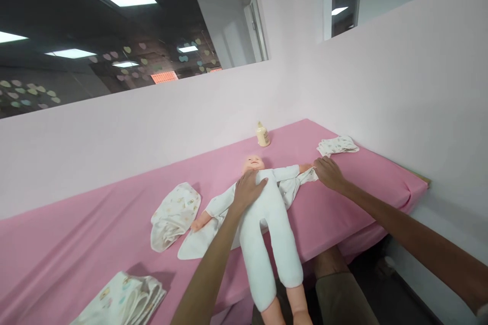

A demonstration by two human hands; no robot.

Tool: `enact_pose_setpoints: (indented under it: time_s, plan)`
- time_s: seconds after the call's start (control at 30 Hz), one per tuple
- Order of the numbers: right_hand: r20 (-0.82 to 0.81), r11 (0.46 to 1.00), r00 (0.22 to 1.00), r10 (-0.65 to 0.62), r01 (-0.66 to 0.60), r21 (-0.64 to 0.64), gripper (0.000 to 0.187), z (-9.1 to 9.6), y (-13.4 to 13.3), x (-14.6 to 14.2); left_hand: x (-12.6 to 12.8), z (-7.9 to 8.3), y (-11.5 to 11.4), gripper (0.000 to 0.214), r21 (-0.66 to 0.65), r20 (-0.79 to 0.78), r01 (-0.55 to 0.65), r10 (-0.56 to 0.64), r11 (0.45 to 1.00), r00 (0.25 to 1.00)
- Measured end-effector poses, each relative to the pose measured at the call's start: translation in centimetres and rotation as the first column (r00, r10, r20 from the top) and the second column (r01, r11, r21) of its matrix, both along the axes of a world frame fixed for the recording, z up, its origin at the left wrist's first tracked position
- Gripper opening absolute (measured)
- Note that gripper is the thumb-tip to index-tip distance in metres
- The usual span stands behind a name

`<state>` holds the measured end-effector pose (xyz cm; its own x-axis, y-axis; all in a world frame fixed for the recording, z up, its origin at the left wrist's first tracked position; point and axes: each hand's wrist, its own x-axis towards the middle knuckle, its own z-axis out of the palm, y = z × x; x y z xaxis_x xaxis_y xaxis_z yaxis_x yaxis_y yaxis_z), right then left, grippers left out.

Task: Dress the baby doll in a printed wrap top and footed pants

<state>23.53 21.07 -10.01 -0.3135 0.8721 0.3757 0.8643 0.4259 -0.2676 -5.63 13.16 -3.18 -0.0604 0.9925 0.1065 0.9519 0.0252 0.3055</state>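
Observation:
A baby doll (263, 210) in a white body lies on its back, its head toward the wall and its legs hanging over the near edge of the pink-covered table (335, 213). My left hand (248, 190) lies spread on the doll's upper chest. Under the doll is a white baby garment (196, 244), showing on both sides of the body. Out past the doll's hand on the right, my right hand (328, 172) has its fingers closed on the garment's stretched-out end. The fingertips there are partly hidden.
Folded printed cloths lie about: a rounded one (176, 216) left of the doll, a stack (124, 302) at the near left, another (338, 145) at the back right. A cream pump bottle (263, 134) stands behind the doll's head. White walls with windows border the table.

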Motion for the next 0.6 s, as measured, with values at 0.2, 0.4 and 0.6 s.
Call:
enact_pose_setpoints:
  time_s: [0.2, 0.4, 0.6]
  plan:
    - [-0.305, 0.943, 0.949, -0.079, -0.028, -0.332, 0.014, -1.4, 1.5, -0.3, -0.5, -0.7, -0.1, 0.053, 0.071, 0.068, -0.013, 0.008, 0.997, 0.998]
    - [-0.611, 0.754, 0.782, -0.126, -0.325, -0.571, 0.059, 0.0, 1.4, 0.4, -0.3, -0.7, -0.2, 0.052, 0.090, 0.106, -0.011, 0.001, 0.996, 0.994]
    - [-0.451, 0.810, 0.890, -0.065, -0.217, -0.545, 0.055, 0.5, 0.9, -0.5, -0.7, -1.4, 0.0, 0.049, 0.174, 0.205, -0.048, 0.011, 0.984, 0.979]
